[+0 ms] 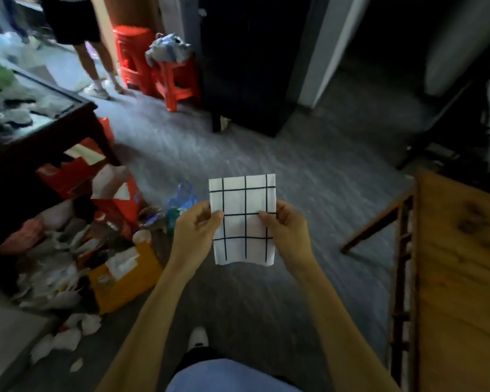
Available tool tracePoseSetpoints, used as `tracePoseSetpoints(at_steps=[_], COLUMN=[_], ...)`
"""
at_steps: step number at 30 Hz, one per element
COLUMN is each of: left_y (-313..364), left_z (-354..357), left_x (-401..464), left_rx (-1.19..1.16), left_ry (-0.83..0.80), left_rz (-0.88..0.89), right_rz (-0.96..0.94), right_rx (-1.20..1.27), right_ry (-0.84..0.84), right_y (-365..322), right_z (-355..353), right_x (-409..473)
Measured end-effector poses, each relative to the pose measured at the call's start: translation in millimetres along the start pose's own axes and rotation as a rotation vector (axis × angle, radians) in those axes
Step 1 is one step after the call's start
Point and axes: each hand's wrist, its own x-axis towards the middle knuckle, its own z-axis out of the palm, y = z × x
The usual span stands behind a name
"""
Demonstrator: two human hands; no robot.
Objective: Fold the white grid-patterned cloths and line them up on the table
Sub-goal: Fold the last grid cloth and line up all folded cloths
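Both hands, left [196, 225] and right [286, 226], pinch the folded cloth [242, 219] by its side edges, fingers closed on it, held aloft left of the desk [461, 264]; advise keeping edges aligned when laying it flat.

Folded grid cloth held up in both hands

White cloth w/ black grid lines [242, 219], folded to a small rectangle, upright & flat-faced, pinched at mid-height btwn left hand [195, 227] and right hand [287, 230]; top & bottom edges stick out past the fingers.
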Motion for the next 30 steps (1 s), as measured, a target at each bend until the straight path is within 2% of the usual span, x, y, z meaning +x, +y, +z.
tracePoseSetpoints(at_steps=[2, 7, 16, 24, 30], left_y=[5.6, 21.8, 32.7, 66.8, 115.7], left_z=[-3.8, 9.2, 108.0, 235.7, 316.7], left_x=[40.4, 131.7, 231.5, 354.6, 449.5], left_rx=[-0.052, -0.118, -0.115, 0.066, 0.122], left_ry=[-0.103, -0.230, -0.427, -0.560, -0.569], left_rz=[0.019, 0.052, 0.062, 0.206, 0.298], right_rz=[0.019, 0.038, 0.104, 0.111, 0.071], right_rx=[-0.008, 0.026, 0.055, 0.175, 0.239], right_ry=[0.079, 0.254, 0.522, 0.583, 0.629], right_y=[-11.8, -35.2, -18.5, -9.6, -35.7], right_z=[7.7, 10.4, -42.4, -142.9, -208.3], right_x=[23.7, 81.4, 169.7, 300.6, 406.9])
